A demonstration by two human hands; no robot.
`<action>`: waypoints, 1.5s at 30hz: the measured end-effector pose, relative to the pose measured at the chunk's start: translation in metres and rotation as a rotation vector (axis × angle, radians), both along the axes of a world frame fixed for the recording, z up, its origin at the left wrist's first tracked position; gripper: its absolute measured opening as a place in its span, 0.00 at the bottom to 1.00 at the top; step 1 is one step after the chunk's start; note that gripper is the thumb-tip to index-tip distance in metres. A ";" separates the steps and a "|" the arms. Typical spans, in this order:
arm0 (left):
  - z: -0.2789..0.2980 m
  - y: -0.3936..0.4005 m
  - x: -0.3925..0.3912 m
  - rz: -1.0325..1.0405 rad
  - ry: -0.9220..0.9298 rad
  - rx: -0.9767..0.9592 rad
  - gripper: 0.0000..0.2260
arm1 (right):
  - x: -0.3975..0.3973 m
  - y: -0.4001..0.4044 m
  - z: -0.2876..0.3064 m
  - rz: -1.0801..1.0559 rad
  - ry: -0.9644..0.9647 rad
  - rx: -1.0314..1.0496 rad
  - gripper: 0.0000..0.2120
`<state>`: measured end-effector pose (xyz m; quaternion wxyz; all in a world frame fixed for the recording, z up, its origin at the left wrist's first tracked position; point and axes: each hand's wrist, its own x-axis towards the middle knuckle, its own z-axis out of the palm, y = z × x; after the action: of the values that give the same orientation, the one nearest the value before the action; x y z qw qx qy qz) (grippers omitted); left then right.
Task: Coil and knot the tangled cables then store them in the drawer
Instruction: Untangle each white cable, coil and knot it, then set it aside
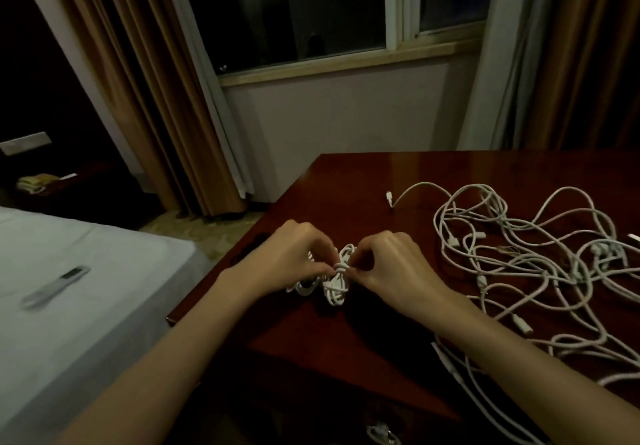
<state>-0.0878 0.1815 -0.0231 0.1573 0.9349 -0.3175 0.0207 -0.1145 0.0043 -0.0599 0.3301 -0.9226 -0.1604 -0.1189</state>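
Over the near left part of the dark red desk [346, 333], the left hand [291, 257] and right hand [391, 264] pinch a small white cable bundle [334, 283], fingers curled on its knotted waist; loops splay at both ends. Farther right, tangled white cables [526, 257] sprawl loose across the desk.

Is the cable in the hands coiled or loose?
Coiled: the cable is bunched into loops with a wrap round its middle, pinched by left hand and right hand.
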 end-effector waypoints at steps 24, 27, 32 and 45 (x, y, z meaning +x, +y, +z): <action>0.016 -0.097 0.003 -0.172 0.411 0.151 0.17 | -0.004 -0.102 0.041 0.042 0.172 -0.230 0.05; 0.014 -0.122 0.001 -0.204 0.477 0.231 0.18 | -0.012 -0.116 0.041 0.087 0.223 -0.283 0.07; 0.006 -0.148 0.007 -0.203 0.502 0.234 0.11 | -0.020 -0.134 0.037 0.113 0.277 -0.275 0.08; -0.005 -0.169 0.020 -0.205 0.593 0.134 0.07 | -0.037 -0.158 0.027 0.165 0.479 -0.210 0.31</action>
<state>-0.0678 0.0123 -0.0281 0.1822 0.8716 -0.3512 -0.2896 -0.1511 -0.1540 -0.0328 0.2696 -0.9375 -0.1637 0.1472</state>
